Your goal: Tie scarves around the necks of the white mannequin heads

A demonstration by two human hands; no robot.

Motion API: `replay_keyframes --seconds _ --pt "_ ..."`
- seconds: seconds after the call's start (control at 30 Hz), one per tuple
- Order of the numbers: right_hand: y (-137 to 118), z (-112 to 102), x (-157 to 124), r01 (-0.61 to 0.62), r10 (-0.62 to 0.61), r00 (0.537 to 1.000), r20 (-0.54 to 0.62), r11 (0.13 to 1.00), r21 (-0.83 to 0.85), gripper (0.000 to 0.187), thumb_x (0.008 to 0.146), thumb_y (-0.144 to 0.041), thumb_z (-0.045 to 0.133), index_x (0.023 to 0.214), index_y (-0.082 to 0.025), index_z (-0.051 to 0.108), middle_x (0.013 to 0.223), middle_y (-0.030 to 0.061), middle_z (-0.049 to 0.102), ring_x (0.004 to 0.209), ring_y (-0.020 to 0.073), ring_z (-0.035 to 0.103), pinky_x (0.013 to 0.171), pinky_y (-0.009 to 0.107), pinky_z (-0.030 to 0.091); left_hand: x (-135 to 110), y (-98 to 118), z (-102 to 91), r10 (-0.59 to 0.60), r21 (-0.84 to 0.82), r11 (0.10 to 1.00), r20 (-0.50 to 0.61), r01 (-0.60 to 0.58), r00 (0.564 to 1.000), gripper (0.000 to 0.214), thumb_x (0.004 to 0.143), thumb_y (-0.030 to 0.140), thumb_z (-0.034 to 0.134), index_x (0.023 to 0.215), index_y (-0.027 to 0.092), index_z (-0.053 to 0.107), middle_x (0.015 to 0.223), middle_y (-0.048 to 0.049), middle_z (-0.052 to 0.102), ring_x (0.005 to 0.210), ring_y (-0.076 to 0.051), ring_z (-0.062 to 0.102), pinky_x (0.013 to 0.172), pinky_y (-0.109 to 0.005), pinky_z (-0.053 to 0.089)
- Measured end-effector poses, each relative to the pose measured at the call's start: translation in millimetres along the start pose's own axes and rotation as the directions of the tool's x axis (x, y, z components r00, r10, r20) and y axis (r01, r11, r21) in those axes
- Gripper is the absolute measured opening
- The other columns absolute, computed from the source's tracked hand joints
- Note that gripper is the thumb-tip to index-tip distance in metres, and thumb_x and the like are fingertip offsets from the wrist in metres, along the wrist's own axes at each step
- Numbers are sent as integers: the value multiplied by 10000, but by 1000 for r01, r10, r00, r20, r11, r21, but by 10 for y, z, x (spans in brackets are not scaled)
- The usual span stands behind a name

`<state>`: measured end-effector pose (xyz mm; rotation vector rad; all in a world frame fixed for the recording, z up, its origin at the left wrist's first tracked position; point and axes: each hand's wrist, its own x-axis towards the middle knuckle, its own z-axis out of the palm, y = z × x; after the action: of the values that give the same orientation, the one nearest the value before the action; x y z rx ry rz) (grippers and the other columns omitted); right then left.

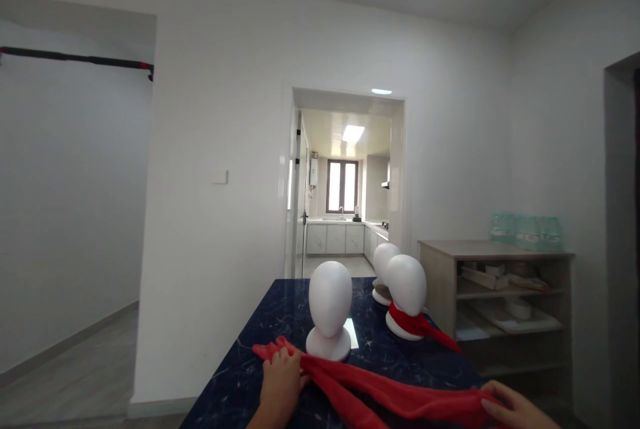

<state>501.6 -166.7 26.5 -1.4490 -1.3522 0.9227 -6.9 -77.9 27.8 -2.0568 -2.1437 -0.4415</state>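
The red scarf (390, 392) lies stretched on the dark blue table (240, 376), just in front of the nearest white mannequin head (330, 309), which I take as ref. point. The left hand (281, 376) is in front of this head and a bit to its left side; its fingers are closed on the scarf approx. where the cloth bunches up near the head's base. The right hand (515, 406) is well apart from the head, to the right and closer to the person, at the table edge, w/ fingers pinching the other end of the scarf. Behind the ref. head and to the right stands a 2nd head (406, 289) w/ a red scarf already around its neck, and a 3rd head (384, 262) is just behind that one. Farther right of the heads is a wooden shelf (440, 269).
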Motion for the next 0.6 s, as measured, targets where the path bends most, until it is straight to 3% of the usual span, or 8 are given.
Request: replay_keyframes --seconds 0.1,0.23,0.33,0.37,0.43,0.53,0.6 --pt "79 -416 180 -23 29 999 -28 983 185 428 524 -645 807 734 -292 688 817 136 758 797 360 761 761 468 605 -279 -26 -37 90 -60 994 -6 -91 996 476 816 259 703 1288 226 752 1481 -204 641 1381 -428 569 1144 -598 413" --pt "136 -961 466 -79 116 987 -112 954 288 352 524 -537 840 729 -278 718 774 165 776 704 386 752 662 498 574 -423 -22 136 304 -284 922 105 -264 947 766 726 285 817 1473 304 647 1664 -141 490 1544 -434 420 1281 -596 315" --pt "-48 -1017 631 -43 98 973 -209 966 256 347 501 -468 874 729 -245 736 776 186 780 687 357 745 660 460 566 -384 27 314 433 -400 855 197 -331 880 639 837 317 737 1459 428 647 1687 -47 456 1598 -414 339 1324 -635 218" --pt "-162 -914 667 -17 69 973 -221 973 231 354 500 -461 879 736 -238 738 771 178 778 679 339 739 651 438 560 -364 57 363 463 -429 837 220 -341 859 592 870 341 708 1448 454 650 1661 -37 495 1584 -414 368 1319 -647 223" --pt "-442 -511 706 45 -11 982 -189 984 175 373 536 -490 859 776 -232 736 748 135 768 646 299 713 614 397 535 -332 135 427 537 -501 782 237 -372 810 560 887 415 697 1441 481 648 1564 -46 617 1502 -410 500 1288 -621 321" --pt "-861 454 695 225 -217 972 -93 971 82 340 626 -481 819 805 -209 721 766 81 758 699 246 702 664 344 525 -302 272 422 619 -551 716 216 -429 755 481 873 499 697 1354 486 712 1346 -51 770 1291 -383 683 1154 -541 495" --pt "-1053 1194 655 294 -295 955 8 954 61 277 675 -401 782 853 -198 722 797 60 755 731 225 694 678 319 519 -293 331 347 610 -510 741 237 -438 756 339 858 479 690 1175 452 806 1199 -46 818 1171 -378 733 1063 -527 542"
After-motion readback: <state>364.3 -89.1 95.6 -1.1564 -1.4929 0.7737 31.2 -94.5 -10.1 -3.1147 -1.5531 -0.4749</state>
